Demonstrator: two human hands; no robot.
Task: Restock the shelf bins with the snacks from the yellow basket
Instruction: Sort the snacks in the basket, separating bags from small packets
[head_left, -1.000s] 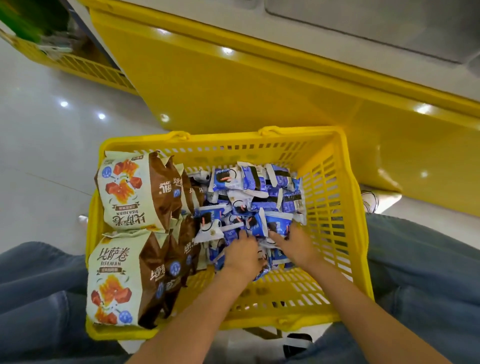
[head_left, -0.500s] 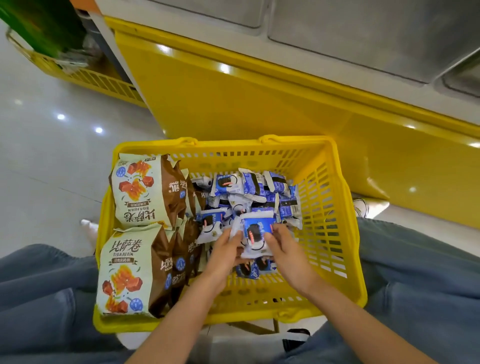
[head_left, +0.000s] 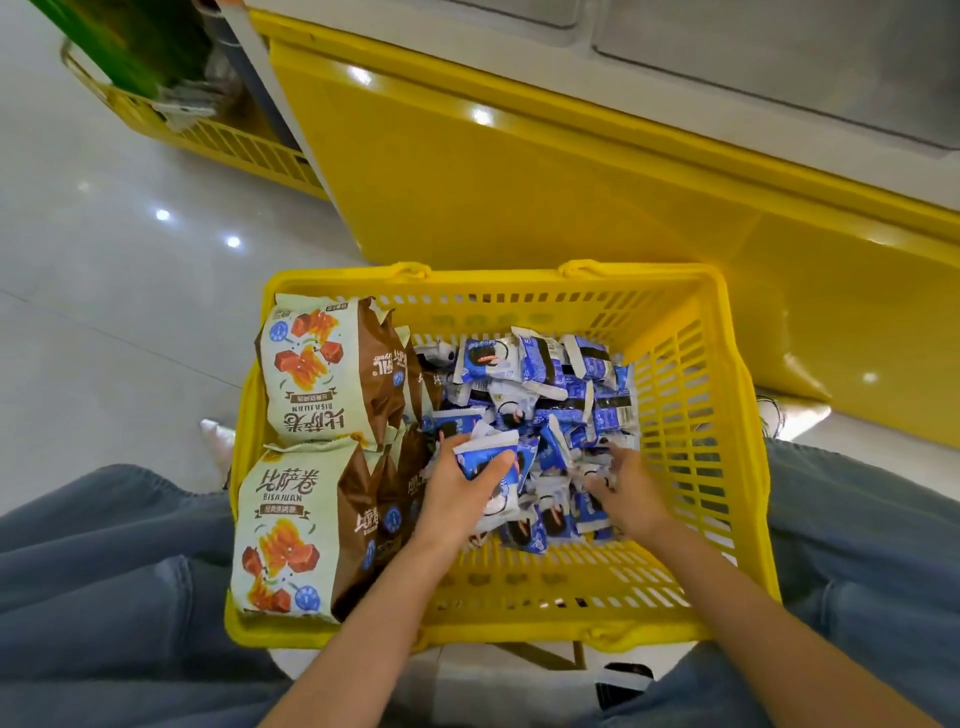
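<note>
Glossy pale floor tiles (head_left: 104, 312) spread to our left, and a yellow display unit (head_left: 519, 182) rises straight ahead with a grey-white top. A second yellow wire-sided basket (head_left: 234, 140) sits at its far left corner, holding green packaging.

Between our knees, which are clad in blue jeans (head_left: 104, 571), stands the yellow basket (head_left: 691, 519), still well loaded. Along its left side, two rows of large cream-and-brown pizza-roll snack bags stand packed on edge, one row at the far end (head_left: 311, 364) and one nearer to us (head_left: 280, 519). The middle holds a loose heap of small blue-and-white sandwich-cookie packets (head_left: 545, 384), and the slotted floor shows bare along the right wall and the near wall.

Our left hand (head_left: 457, 499) hovers over the near left edge of the heap, beside the brown bags. Its thumb and fingers are curled around one cookie packet (head_left: 485, 457), which is raised slightly above the others. Our right hand (head_left: 623, 493) reaches into the near right part of the heap. Its fingers are spread and dipped among the packets, and we cannot tell whether they close on any of them. A white shoe tip (head_left: 218, 441) pokes out just left of the basket.
</note>
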